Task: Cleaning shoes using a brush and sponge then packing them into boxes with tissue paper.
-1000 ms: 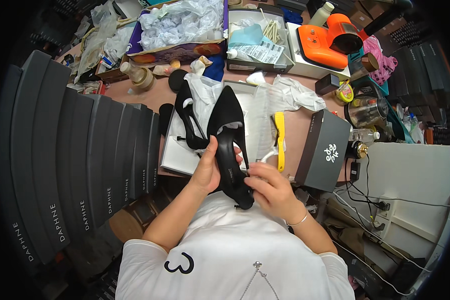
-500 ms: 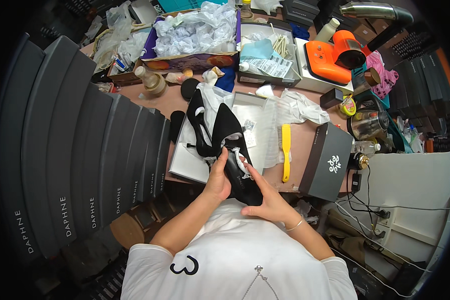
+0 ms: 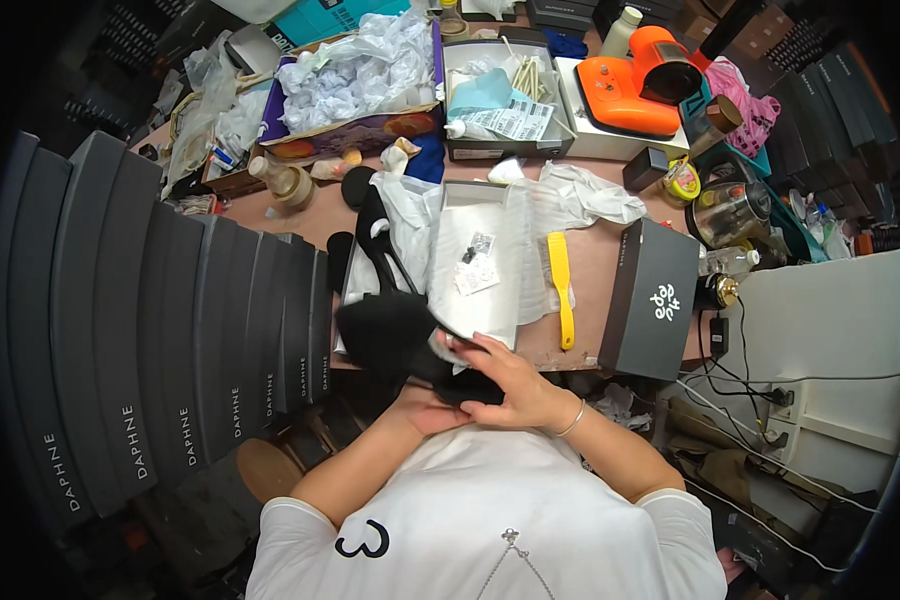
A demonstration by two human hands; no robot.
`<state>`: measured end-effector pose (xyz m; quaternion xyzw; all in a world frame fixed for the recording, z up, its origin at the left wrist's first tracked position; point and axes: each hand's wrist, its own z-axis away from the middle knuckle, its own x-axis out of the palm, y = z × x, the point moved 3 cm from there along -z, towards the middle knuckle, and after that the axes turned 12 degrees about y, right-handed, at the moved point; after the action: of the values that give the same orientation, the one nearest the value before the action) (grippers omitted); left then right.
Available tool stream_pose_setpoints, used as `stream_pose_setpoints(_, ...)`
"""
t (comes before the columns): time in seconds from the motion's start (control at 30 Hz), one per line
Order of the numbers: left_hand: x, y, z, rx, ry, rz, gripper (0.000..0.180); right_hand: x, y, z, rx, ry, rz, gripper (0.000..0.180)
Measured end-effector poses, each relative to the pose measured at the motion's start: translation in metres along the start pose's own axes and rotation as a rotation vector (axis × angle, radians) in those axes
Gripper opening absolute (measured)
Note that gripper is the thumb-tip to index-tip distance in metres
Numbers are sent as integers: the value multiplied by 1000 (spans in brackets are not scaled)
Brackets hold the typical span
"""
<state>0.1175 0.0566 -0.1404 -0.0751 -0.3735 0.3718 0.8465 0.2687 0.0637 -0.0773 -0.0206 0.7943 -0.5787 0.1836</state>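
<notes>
Both hands close around a black high-heeled shoe (image 3: pixel 395 335) at the near edge of the worktop (image 3: pixel 595 270), just in front of the person's chest. From the head view, the right hand (image 3: pixel 510 380) lies over the top of the shoe with its fingers (image 3: pixel 460 345) curled onto the upper, a thin bracelet at the wrist. The left hand (image 3: pixel 425 408) cups the shoe from beneath, mostly hidden under it, so only the wrist and heel of the palm show. The shoe's wide black body points toward the left side of the worktop, and its far end is partly lost against the dark stack of shoe boxes (image 3: pixel 170 330) standing along the left edge.

Just beyond the hands, an open white shoe box (image 3: pixel 480 260) lined with tissue paper sits in the middle of the worktop, with a small packet inside. A second black heeled shoe (image 3: pixel 375 240) lies just left of that box, touching its paper. A yellow shoehorn (image 3: pixel 562 285) lies to the box's right, and a dark grey box lid (image 3: pixel 655 300) stands tilted at the right edge. Toward the far edge sit a box of crumpled white paper (image 3: pixel 355 75) and an orange appliance (image 3: pixel 635 85).
</notes>
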Motion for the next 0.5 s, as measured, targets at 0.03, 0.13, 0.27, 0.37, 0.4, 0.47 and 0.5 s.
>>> stream_pose_setpoints(0.03, -9, 2, -5, -163, -206, -132, 55, 1, -1, 0, -87, -62, 74, 67)
stream_pose_setpoints(0.13, -2, 1, 5, 297, -260, -699, 62, -7, -8, -3, -151, -161, 117, 45)
stream_pose_setpoints(0.27, -9, 4, -2, 206, -289, -349, 42, -14, 2, 6, -36, -60, -181, 28)
stream_pose_setpoints(0.37, -4, 17, -15, 450, -184, -416, 28, -64, 60, 25, 345, 350, -376, 29)
stream_pose_setpoints(0.4, 6, 13, -11, 492, -90, -325, 28, -79, 91, 33, 504, 499, -240, 38)
stream_pose_setpoints(0.47, 15, 11, -9, 547, 106, -231, 31, -95, 143, 48, 602, 493, 435, 57)
stream_pose_setpoints(0.5, 22, 9, -8, 587, 43, -293, 30, -90, 168, 56, 538, 472, 530, 58)
